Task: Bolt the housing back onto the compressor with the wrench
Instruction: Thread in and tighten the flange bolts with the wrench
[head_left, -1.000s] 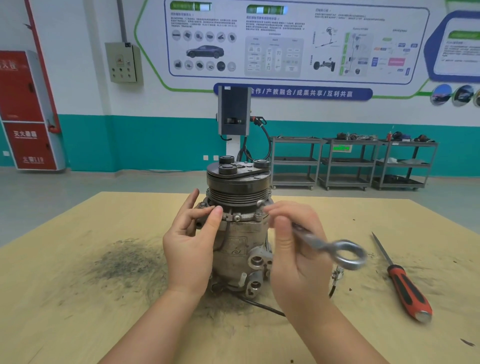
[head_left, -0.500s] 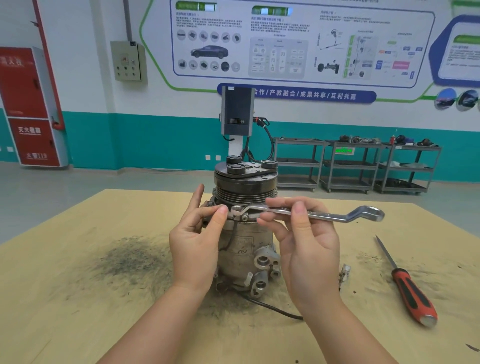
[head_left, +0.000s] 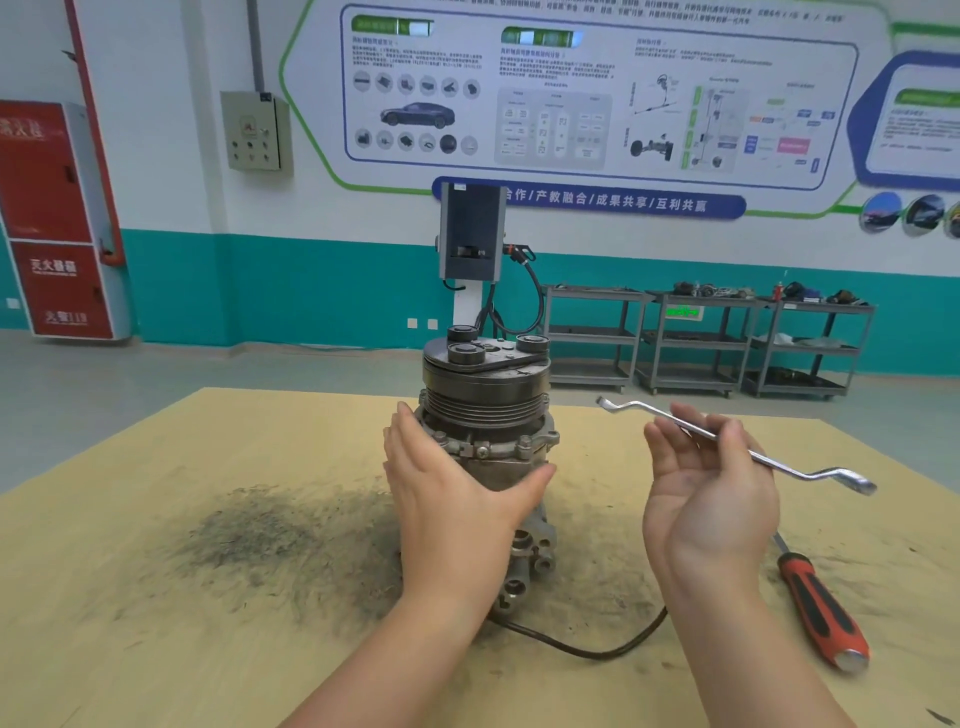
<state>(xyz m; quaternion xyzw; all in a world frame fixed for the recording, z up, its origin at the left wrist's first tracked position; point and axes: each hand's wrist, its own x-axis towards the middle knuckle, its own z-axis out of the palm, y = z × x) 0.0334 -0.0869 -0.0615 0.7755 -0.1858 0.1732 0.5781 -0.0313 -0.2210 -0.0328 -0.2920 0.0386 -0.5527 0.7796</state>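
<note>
The left hand (head_left: 457, 499) cups the compressor (head_left: 485, 441) with straight fingers along its left flank and thumb across the front, bracing rather than gripping, while the right hand (head_left: 709, 483), palm up, pinches the wrench (head_left: 737, 441) loosely at mid-shaft between thumb and fingers.

The worktop (head_left: 156, 597), a pale wooden board smeared with dark grime left of centre, carries the compressor upright near its middle, pulley end up and a black lead trailing from its base toward the near edge. The housing (head_left: 488, 447) sits in place below the pulley grooves, and bolt heads show along its flange.

Half a second earlier the wrench was seated on a flange bolt at the front, the right hand working it and the left pinching at the flange beside it. Now the tool is off the bolt and held clear to the right of the compressor, both its ends in the air, and the left hand has moved from the flange to the body.

That reads as a pause between bolts: one fastener probably turned, with a re-seat on it or on the next one likely to follow. Whether every bolt is tight cannot be told.

A red-handled screwdriver (head_left: 821, 608) lies untouched near the right edge.
</note>
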